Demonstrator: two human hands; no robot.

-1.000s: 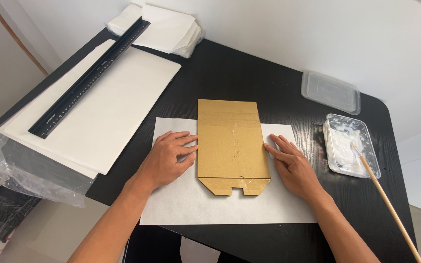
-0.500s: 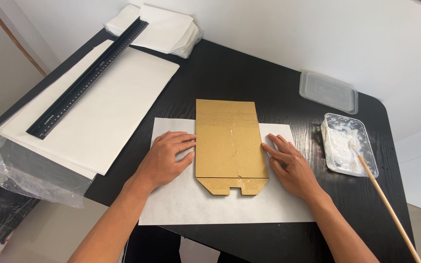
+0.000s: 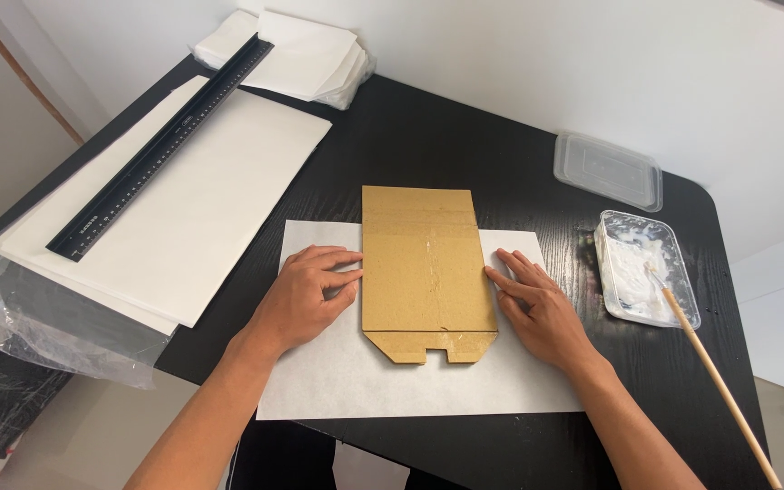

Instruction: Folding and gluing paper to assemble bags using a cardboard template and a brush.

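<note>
A: Neither hand is gripping anything. Left hand (image 3: 306,295) is lying flat, fingers spread, fingertips touching the left edge of the card (image 3: 426,270). Right hand (image 3: 537,304) is mirroring it at the right edge, palm down on the paper (image 3: 338,381).

B: Noted. Where is the card sitting?

A: Flat on the white paper, roughly centred, notched tab end nearest the person, top end reaching past the paper onto the black table (image 3: 465,145).

B: Judgement on doing this well?

A: Both hands should be pressing evenly from opposite sides so the card is not skewing; fingertips should be staying on the paper close against the card edges.

B: Surroundings, moving outward?

A: To the right, an open tub (image 3: 644,268) of white paste is standing with a wooden stick (image 3: 719,381) resting in it; its lid (image 3: 608,171) is lying just beyond. To the left, a stack of white sheets (image 3: 192,209) is carrying a black ruler (image 3: 161,150) laid diagonally. At the far corner, more white folded pieces (image 3: 306,59) are piled against the wall.
</note>
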